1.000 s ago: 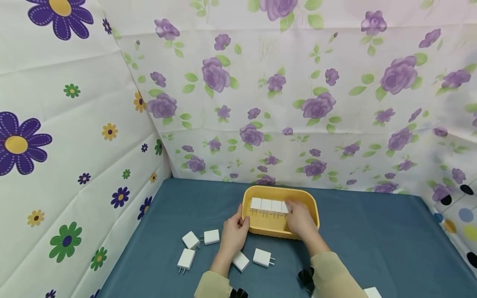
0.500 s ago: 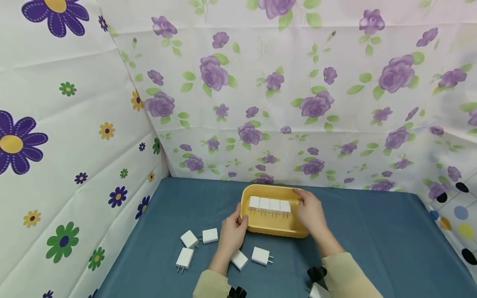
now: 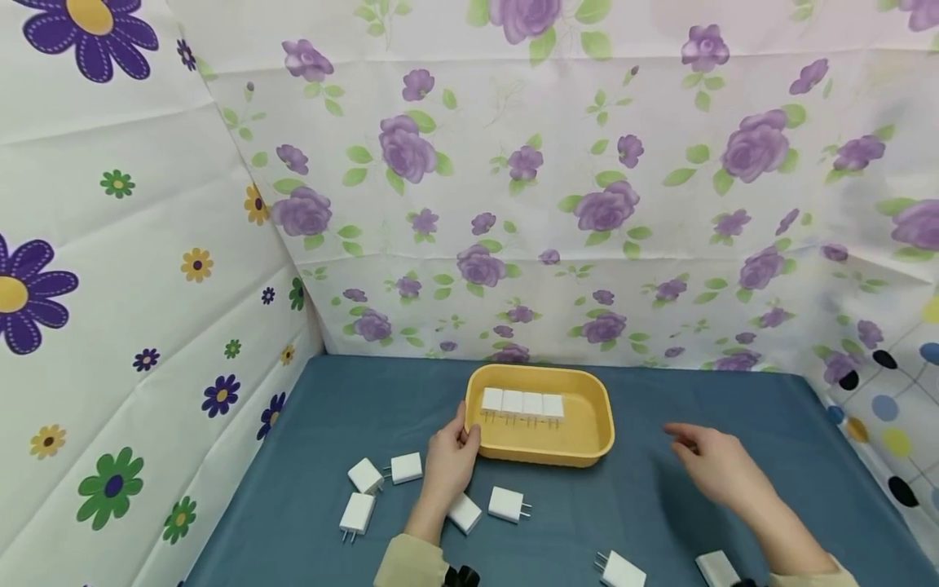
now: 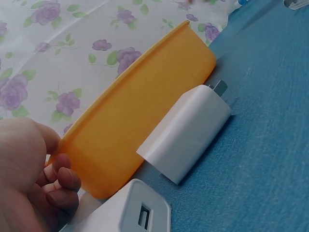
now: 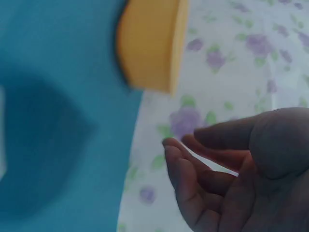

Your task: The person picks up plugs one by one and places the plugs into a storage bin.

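My left hand (image 3: pixel 449 465) grips the left end of a yellow plastic tray (image 3: pixel 584 420). In the left wrist view, the thumb lies at the rim of the tray (image 4: pixel 140 101) and the fingers curl below it. A row of several white USB charger plugs (image 3: pixel 522 404) stands inside toward the tray's left, prongs facing me. To the right of the tray, my right hand (image 3: pixel 726 469) hovers over the cloth, holding nothing. Its fingers (image 5: pixel 181 174) are loosely bent, thumb apart, in the right wrist view.
Several loose white chargers lie left and in front of the tray, including one (image 3: pixel 506 504) near its front edge. Two more chargers (image 3: pixel 622 569) (image 3: pixel 716 568) lie at the lower right. Flowered sheets (image 3: pixel 440 163) rise behind the blue cloth (image 3: pixel 660 399).
My right hand has left the charger row, touched the tray's right rim, then moved away to the right. My left hand stays on the tray. The view has shifted slightly.
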Action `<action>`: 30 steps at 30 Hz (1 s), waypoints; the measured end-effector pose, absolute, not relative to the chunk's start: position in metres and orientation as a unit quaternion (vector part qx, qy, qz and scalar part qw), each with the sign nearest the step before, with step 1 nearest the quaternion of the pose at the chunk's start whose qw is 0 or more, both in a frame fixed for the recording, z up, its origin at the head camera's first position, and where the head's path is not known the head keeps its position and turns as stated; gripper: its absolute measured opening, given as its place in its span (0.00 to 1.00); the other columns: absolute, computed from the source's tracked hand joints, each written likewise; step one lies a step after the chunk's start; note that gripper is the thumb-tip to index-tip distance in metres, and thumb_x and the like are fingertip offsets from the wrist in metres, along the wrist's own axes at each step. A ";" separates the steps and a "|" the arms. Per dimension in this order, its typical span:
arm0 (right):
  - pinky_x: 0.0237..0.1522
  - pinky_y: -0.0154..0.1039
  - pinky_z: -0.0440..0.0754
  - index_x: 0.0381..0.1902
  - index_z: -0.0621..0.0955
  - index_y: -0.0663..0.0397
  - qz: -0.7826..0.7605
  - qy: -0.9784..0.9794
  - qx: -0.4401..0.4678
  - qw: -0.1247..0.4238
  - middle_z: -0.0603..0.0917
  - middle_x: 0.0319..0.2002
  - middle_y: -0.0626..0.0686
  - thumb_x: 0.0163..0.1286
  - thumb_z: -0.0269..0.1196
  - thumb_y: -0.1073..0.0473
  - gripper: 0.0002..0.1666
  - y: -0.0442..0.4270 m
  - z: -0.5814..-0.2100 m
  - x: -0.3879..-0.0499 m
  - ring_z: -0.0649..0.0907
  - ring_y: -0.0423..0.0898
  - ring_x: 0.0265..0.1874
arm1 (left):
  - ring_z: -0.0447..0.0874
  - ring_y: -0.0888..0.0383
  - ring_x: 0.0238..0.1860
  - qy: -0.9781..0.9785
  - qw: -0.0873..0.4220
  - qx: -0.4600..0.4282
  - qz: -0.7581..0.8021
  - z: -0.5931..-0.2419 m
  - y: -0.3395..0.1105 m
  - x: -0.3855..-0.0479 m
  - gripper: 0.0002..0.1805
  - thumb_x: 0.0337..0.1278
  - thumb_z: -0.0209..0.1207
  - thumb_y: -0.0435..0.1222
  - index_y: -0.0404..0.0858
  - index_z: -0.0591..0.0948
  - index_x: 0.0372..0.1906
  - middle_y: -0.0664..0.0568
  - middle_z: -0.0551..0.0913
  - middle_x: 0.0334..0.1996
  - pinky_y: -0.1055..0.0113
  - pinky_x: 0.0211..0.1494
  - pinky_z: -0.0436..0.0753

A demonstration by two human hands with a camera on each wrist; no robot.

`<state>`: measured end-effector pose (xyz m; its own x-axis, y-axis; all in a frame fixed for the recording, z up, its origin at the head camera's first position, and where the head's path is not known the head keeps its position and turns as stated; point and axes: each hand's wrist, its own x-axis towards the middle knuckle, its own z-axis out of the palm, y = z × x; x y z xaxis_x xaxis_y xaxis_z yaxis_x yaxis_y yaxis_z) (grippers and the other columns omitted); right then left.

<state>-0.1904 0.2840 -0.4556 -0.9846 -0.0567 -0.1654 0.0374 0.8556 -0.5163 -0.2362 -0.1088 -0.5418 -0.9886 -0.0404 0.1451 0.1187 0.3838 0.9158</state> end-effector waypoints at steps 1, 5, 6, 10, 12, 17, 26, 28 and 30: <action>0.32 0.50 0.82 0.73 0.76 0.68 -0.267 0.958 -0.004 0.106 0.87 0.53 0.66 0.84 0.59 0.58 0.27 0.293 -0.459 -0.186 0.86 0.53 0.38 | 0.66 0.61 0.19 -0.830 0.072 -0.022 -0.553 -0.543 -0.109 -0.236 0.30 0.80 0.59 0.37 0.29 0.70 0.78 0.57 0.70 0.19 0.70 0.24 0.64; 0.35 0.50 0.83 0.72 0.77 0.68 -0.282 0.945 -0.006 0.164 0.88 0.46 0.59 0.82 0.61 0.60 0.27 0.322 -0.474 -0.169 0.87 0.53 0.39 | 0.66 0.60 0.19 -0.832 0.070 -0.015 -0.550 -0.545 -0.111 -0.236 0.30 0.79 0.60 0.36 0.29 0.70 0.78 0.57 0.70 0.19 0.69 0.24 0.64; 0.35 0.49 0.82 0.72 0.77 0.67 -0.292 0.940 -0.006 0.176 0.88 0.46 0.57 0.82 0.61 0.60 0.26 0.327 -0.477 -0.166 0.87 0.51 0.39 | 0.66 0.60 0.19 -0.833 0.071 -0.015 -0.549 -0.545 -0.112 -0.236 0.30 0.79 0.60 0.36 0.30 0.70 0.78 0.57 0.70 0.19 0.69 0.24 0.64; 0.40 0.52 0.84 0.70 0.79 0.65 -0.305 0.930 0.004 0.204 0.88 0.49 0.53 0.81 0.63 0.54 0.27 0.342 -0.487 -0.151 0.87 0.52 0.45 | 0.65 0.60 0.19 -0.832 0.071 -0.016 -0.549 -0.544 -0.111 -0.238 0.30 0.79 0.60 0.37 0.30 0.70 0.79 0.57 0.69 0.19 0.69 0.24 0.63; 0.42 0.55 0.85 0.69 0.80 0.66 -0.289 0.933 0.024 0.216 0.88 0.46 0.52 0.79 0.65 0.44 0.34 0.345 -0.492 -0.143 0.87 0.53 0.44 | 0.65 0.60 0.19 -0.832 0.071 -0.019 -0.550 -0.543 -0.111 -0.238 0.31 0.80 0.60 0.38 0.30 0.70 0.79 0.57 0.69 0.19 0.69 0.24 0.63; 0.41 0.58 0.84 0.69 0.76 0.72 -0.250 0.925 0.068 0.278 0.86 0.40 0.52 0.69 0.68 0.28 0.54 0.347 -0.505 -0.125 0.86 0.54 0.39 | 0.64 0.61 0.18 -0.831 0.071 -0.025 -0.551 -0.543 -0.110 -0.237 0.31 0.80 0.60 0.37 0.29 0.70 0.78 0.57 0.69 0.18 0.69 0.23 0.62; 0.42 0.59 0.82 0.69 0.73 0.77 -0.245 0.923 0.039 0.294 0.82 0.38 0.55 0.72 0.70 0.37 0.50 0.342 -0.519 -0.113 0.83 0.56 0.38 | 0.65 0.62 0.18 -0.825 0.070 -0.026 -0.559 -0.542 -0.110 -0.236 0.30 0.80 0.59 0.36 0.30 0.70 0.78 0.57 0.70 0.18 0.71 0.24 0.63; 0.42 0.59 0.82 0.69 0.73 0.77 -0.241 0.925 0.037 0.291 0.82 0.38 0.55 0.72 0.71 0.37 0.50 0.340 -0.522 -0.112 0.83 0.56 0.38 | 0.65 0.62 0.18 -0.826 0.070 -0.026 -0.559 -0.542 -0.110 -0.236 0.29 0.80 0.59 0.36 0.30 0.70 0.78 0.57 0.70 0.18 0.71 0.24 0.63; 0.44 0.61 0.83 0.70 0.72 0.77 -0.232 0.926 0.043 0.294 0.82 0.38 0.56 0.71 0.71 0.36 0.52 0.338 -0.523 -0.112 0.84 0.57 0.39 | 0.66 0.62 0.18 -0.826 0.069 -0.028 -0.558 -0.542 -0.110 -0.237 0.30 0.80 0.59 0.36 0.30 0.70 0.78 0.57 0.70 0.18 0.71 0.24 0.63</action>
<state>-0.1116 0.3382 -0.5233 -0.8235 -0.0569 -0.5644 0.2157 0.8888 -0.4043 -0.2365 -0.1098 -0.5421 -0.9889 -0.0303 0.1453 0.1234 0.3753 0.9186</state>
